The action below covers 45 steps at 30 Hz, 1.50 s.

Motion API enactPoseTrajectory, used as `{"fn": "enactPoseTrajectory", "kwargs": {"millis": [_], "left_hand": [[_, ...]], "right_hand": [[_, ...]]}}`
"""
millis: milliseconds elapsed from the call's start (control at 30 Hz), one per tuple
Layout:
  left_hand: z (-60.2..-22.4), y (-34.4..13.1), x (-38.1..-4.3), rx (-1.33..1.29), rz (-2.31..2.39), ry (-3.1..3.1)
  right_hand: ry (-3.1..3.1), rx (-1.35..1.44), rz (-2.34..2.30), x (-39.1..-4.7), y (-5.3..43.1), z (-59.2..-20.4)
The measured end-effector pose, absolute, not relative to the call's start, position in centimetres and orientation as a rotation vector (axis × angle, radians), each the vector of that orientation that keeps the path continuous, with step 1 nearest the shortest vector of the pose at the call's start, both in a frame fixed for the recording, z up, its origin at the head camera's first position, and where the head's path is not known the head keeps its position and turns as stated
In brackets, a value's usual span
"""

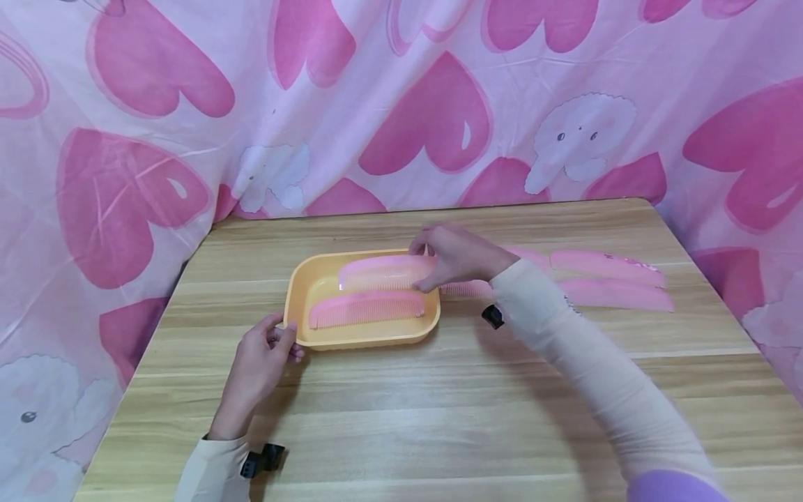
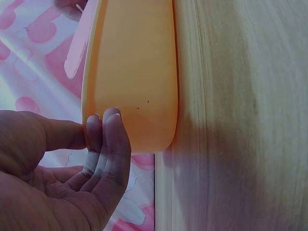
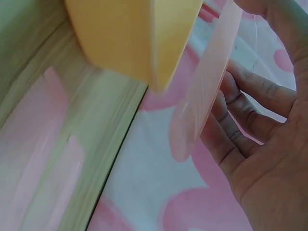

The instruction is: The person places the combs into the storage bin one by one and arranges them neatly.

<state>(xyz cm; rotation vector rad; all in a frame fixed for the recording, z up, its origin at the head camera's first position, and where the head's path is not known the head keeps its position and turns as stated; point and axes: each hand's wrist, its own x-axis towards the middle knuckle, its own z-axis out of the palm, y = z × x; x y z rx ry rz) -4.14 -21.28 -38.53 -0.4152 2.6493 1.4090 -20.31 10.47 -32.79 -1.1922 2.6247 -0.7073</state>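
Observation:
My left hand (image 1: 260,362) pinches the near left corner of a yellow plastic tray (image 1: 364,344), thumb at the rim and fingers against the outer wall. A pink comb (image 1: 370,310) lies inside the tray, teeth toward me. Over the tray's right part, my right hand (image 1: 461,254) grips a second pink comb (image 1: 383,270) by its right end. That held comb shows above the rim in the left wrist view, and in the right wrist view the comb (image 3: 204,91) sits between the thumb and fingers.
More pink combs lie on the wooden table (image 1: 376,418) right of the tray, partly hidden behind my right forearm; one comb (image 1: 602,265) has a printed pattern near its end. A pink heart-print cloth (image 1: 426,118) hangs around the table's back and sides.

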Motion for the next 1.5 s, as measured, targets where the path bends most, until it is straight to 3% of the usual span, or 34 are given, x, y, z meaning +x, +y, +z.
{"fn": "enactPoseTrajectory", "kwargs": {"millis": [533, 1500], "left_hand": [[-38.5, -21.2, -4.2, -0.424, 1.432, 2.64], [-39.0, -21.1, -4.3, -0.442, 1.408, 2.66]], "right_hand": [[2.579, -1.182, -0.677, -20.0, 6.0, -33.8], [2.552, -1.12, -0.552, -19.7, 3.8, -38.0]]}}
